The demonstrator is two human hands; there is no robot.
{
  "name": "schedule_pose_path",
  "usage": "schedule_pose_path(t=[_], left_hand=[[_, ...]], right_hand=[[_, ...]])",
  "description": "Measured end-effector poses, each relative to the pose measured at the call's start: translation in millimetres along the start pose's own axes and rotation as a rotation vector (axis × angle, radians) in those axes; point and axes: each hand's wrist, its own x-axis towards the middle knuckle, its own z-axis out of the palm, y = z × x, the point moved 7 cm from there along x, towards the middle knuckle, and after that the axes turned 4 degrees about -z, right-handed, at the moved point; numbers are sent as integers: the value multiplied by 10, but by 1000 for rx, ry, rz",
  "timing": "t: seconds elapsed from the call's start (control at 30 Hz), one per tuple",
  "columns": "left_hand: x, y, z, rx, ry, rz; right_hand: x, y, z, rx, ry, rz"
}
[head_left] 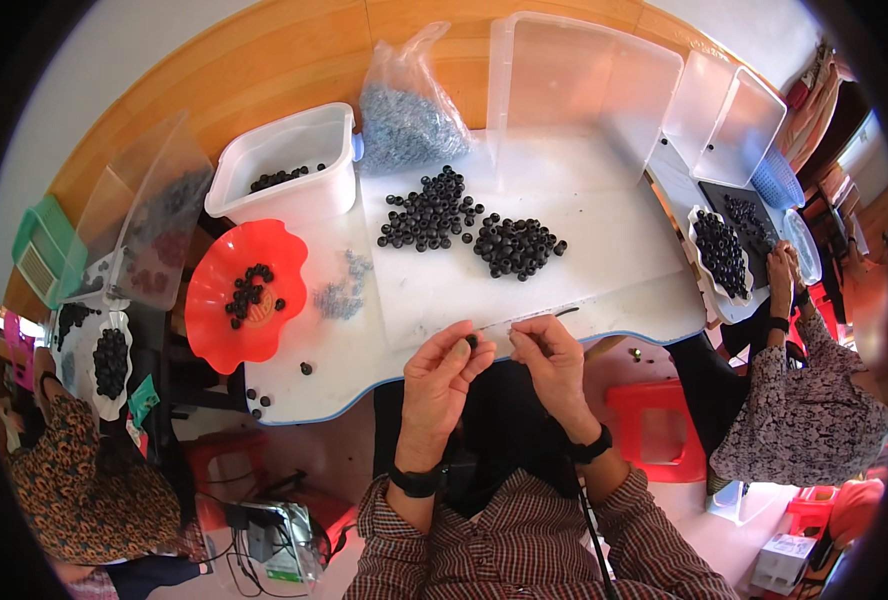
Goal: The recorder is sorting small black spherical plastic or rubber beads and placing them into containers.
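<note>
Black bead piles [519, 247] lie on the white table [339, 378]; red scalloped dish [206, 315] and white tub [309, 202] hold more. Left hand [434, 385] pinches one bead [472, 341]; right hand [556, 365] fingertips nearly together, contents unclear.

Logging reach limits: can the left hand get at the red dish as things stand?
Likely yes: the red dish sits to the left of the left hand, with nothing tall between them, though that hand pinches a black bead.

Prob. small workshop: blk pcs [429, 212] heaped on white surface [604, 250], bag [409, 62] of tiny parts [409, 130], plastic tub [329, 195], L co-worker [94, 480] & R co-worker [799, 415] w/ similar heaps [721, 255].
</note>
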Motion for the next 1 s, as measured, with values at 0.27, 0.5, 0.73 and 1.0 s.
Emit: schedule_pose_path(t=[0.27,0.5,0.73,1.0], left_hand=[[-75,-17,13,-57,-13,-16],[-119,27,-1,-44,-35,-9],[-139,43,-21,-27,-27,2],[-157,74,-20,98,15,21]], right_hand=[[-43,-418,199,266,-115,-9],[-64,-473,307,199,-166,-83],[-75,-464,354,195,-173,-56],[-45,-589,332,-3,-197,-123]])
